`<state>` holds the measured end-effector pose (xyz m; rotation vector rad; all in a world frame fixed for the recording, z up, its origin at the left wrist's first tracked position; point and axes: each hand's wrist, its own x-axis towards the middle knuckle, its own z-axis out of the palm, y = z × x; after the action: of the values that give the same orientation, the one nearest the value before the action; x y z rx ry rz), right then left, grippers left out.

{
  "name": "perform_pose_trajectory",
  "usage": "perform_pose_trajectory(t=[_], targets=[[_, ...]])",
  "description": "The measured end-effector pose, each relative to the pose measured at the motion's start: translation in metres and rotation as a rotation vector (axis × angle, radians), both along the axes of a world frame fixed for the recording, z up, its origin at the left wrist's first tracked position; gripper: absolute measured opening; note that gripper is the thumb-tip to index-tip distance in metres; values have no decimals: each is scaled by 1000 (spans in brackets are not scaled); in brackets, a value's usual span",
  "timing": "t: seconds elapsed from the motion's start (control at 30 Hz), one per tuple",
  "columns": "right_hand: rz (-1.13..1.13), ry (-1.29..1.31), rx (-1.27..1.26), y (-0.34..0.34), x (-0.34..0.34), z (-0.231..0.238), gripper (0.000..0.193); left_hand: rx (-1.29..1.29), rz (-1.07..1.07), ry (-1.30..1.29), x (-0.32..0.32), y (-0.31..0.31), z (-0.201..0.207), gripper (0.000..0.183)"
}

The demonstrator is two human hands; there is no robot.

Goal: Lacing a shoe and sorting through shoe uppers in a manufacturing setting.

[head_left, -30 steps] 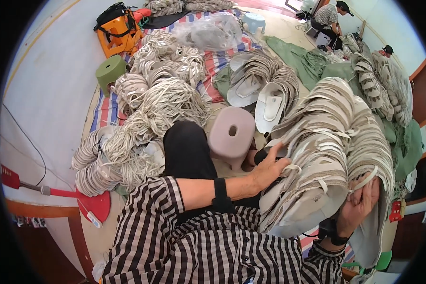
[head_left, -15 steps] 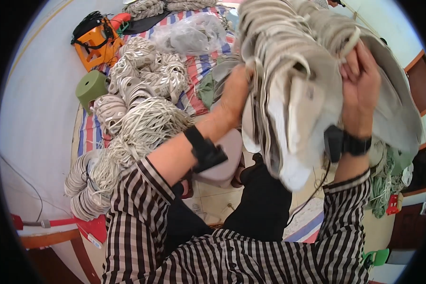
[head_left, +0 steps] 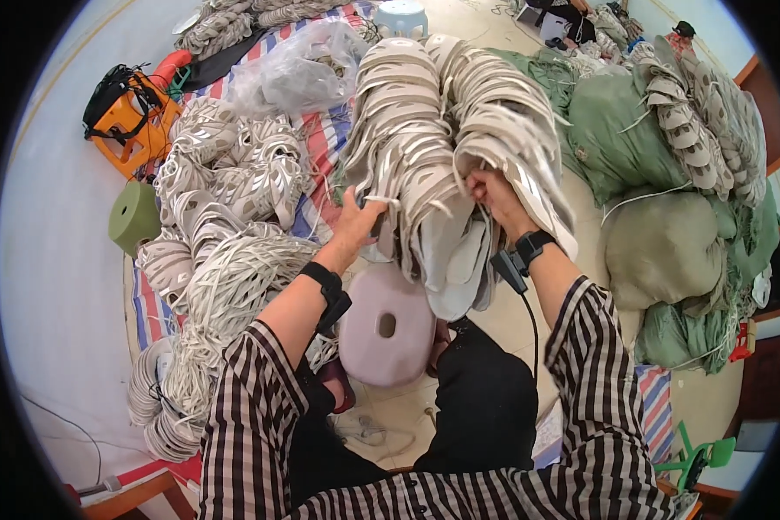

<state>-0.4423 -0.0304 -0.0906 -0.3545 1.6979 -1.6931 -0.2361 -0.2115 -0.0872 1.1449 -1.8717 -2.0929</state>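
Note:
Two long rows of nested beige shoe uppers (head_left: 399,130) hang together in front of me, above the floor, with their pale flaps pointing down. My left hand (head_left: 355,221) is at the lower left edge of this bundle, thumb and fingers closed on it; part of the fingers is hidden behind the uppers. The fingers of my right hand (head_left: 496,198) are curled into the near end of the right row, gripping it. Just below the bundle stands a pale mauve plastic stool (head_left: 364,347) with an oval hole in its seat.
On the striped sheet to the left lie heaps of shoe uppers (head_left: 234,165) and a tangle of pale straps (head_left: 243,277). A green stool (head_left: 134,217) and an orange stool (head_left: 130,121) stand by the wall. Stuffed green sacks (head_left: 620,130) fill the right. A clear plastic bag (head_left: 295,69) lies farther back.
The bundle of uppers has moved left and away from me, turning so both rows show from above. My hands have gone along with it. More of the mauve stool now shows.

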Motion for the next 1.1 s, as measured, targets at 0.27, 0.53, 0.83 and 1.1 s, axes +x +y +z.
perform_pose_trajectory(t=[0.27,0.53,0.83,1.1], targets=[[-173,-130,-135,-1,-14,4,5,100,-83,67,1,-20,10,84],[-205,96,32,-19,-22,3,9,-329,-31,-76,-11,-5,4,94],[-191,118,45,22,22,17,27,-375,-332,-164,38,-45,28,68],[520,260,224,146,141,58,25,-395,-461,-188,204,-52,122,50]])
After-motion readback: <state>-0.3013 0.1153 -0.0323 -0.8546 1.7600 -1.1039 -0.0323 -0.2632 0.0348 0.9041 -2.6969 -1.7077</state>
